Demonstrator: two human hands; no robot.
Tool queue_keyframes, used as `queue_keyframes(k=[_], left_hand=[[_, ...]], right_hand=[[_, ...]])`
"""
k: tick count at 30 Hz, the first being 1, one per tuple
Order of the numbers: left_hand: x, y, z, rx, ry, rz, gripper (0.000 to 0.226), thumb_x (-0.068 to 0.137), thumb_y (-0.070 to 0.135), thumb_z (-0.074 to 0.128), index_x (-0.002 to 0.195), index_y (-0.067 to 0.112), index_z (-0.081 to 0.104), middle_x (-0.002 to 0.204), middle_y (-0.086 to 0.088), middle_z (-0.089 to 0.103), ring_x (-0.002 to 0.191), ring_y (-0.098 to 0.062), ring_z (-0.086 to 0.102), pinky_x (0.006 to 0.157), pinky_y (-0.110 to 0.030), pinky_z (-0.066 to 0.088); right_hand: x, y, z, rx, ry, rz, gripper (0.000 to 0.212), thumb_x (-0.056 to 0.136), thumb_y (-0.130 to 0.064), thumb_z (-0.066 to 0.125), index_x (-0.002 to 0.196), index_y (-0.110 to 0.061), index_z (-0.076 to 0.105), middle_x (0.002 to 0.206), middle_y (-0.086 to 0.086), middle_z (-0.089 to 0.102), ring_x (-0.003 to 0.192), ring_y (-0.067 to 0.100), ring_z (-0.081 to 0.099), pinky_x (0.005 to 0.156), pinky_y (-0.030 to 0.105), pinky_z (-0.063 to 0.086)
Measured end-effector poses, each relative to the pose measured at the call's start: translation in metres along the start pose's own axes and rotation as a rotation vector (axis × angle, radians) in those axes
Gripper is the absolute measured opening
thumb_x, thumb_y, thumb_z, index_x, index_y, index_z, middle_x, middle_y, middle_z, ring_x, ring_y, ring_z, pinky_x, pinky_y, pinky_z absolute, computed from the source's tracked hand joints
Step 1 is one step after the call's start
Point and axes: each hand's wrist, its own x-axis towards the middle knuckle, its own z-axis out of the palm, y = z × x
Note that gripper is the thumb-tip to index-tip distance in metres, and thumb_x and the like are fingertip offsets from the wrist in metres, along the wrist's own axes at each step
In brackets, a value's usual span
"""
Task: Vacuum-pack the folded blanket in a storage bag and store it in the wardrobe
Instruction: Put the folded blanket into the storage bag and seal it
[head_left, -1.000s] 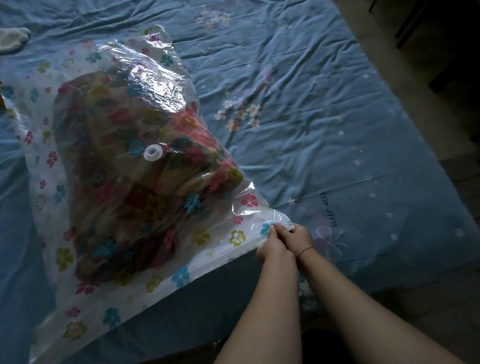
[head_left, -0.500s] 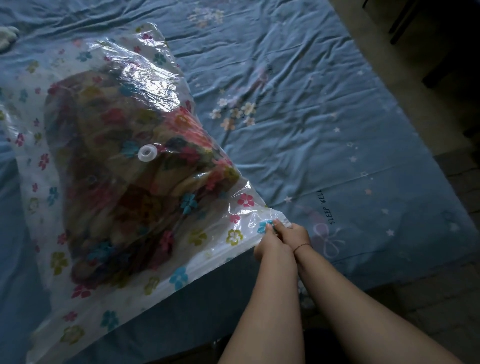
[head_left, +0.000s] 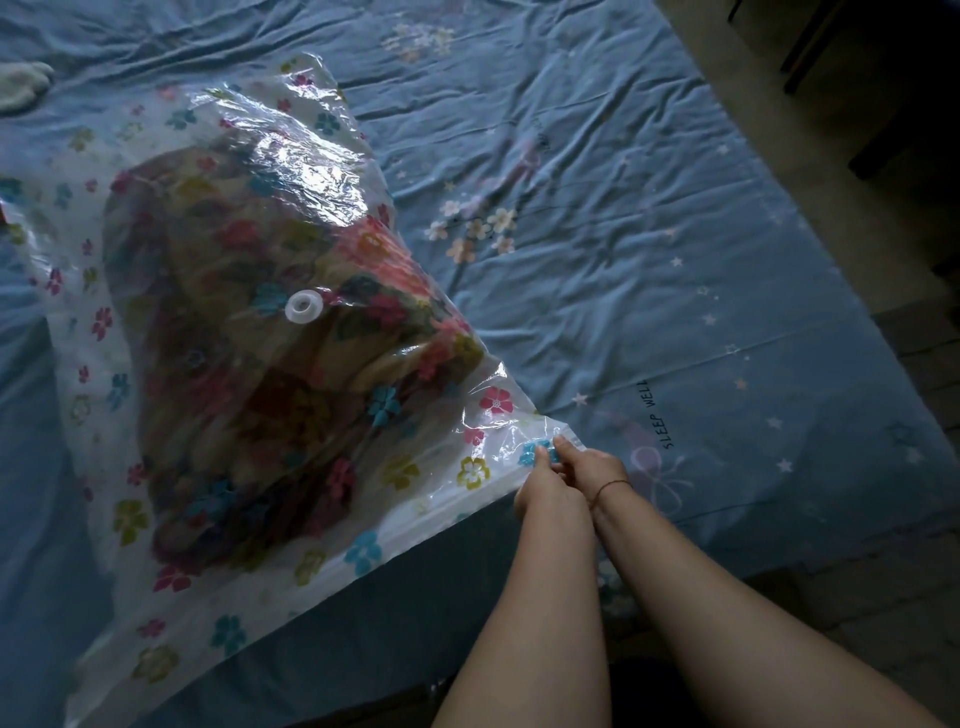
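Observation:
A clear storage bag (head_left: 171, 130) printed with coloured flowers lies on the blue bed sheet (head_left: 597, 182). Inside it sits the folded blanket (head_left: 249, 395), dark with a floral pattern, bulging the bag upward. A round white valve (head_left: 303, 307) sits on top of the bag. Both hands meet at the bag's near right corner, at the end of the zip seal. My left hand (head_left: 543, 486) pinches the bag's edge there. My right hand (head_left: 589, 467), with a thin band on the wrist, pinches the same corner right beside it.
The bed's near edge drops to a dark floor (head_left: 831, 597) at the bottom right. Dark furniture (head_left: 883, 62) stands on the bare floor at the far right. A pale object (head_left: 21, 85) lies on the sheet at the far left.
Both hands stay pinched at the bag's corner. The view has shifted only slightly, and the bag and blanket lie as before.

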Motion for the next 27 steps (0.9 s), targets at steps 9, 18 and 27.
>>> queue_keyframes(k=[9,18,27], left_hand=[[0.017,-0.002,-0.014,0.094,-0.101,-0.049,0.031,0.087,0.028,0.072,0.081,0.0,0.06,0.066,-0.008,0.059,0.049,-0.017,0.054,0.038,-0.02,0.043],[0.011,0.024,-0.077,0.065,-0.233,-0.185,0.063,0.093,0.041,0.059,0.141,0.005,0.043,0.15,-0.011,0.043,0.141,-0.027,0.037,0.115,-0.041,0.026],[0.037,0.101,-0.207,0.235,-0.168,-0.122,0.062,0.096,0.048,0.049,0.142,0.006,0.043,0.141,-0.01,0.054,0.131,-0.028,0.05,0.102,-0.04,0.04]], right_hand=[[-0.003,0.004,-0.01,-0.025,-0.135,-0.005,0.014,0.087,-0.016,0.066,0.082,-0.003,0.06,0.054,0.004,0.057,0.044,0.01,0.053,0.046,0.02,0.05],[-0.001,0.001,-0.046,-0.066,-0.071,0.13,0.072,0.097,-0.055,0.025,0.129,0.006,0.048,0.121,0.019,0.058,0.111,0.03,0.055,0.075,0.03,0.046],[-0.054,0.06,0.059,-0.283,-0.298,0.089,0.033,0.093,-0.039,0.052,0.082,-0.009,0.055,0.071,0.006,0.056,0.062,0.014,0.054,0.059,0.023,0.042]])
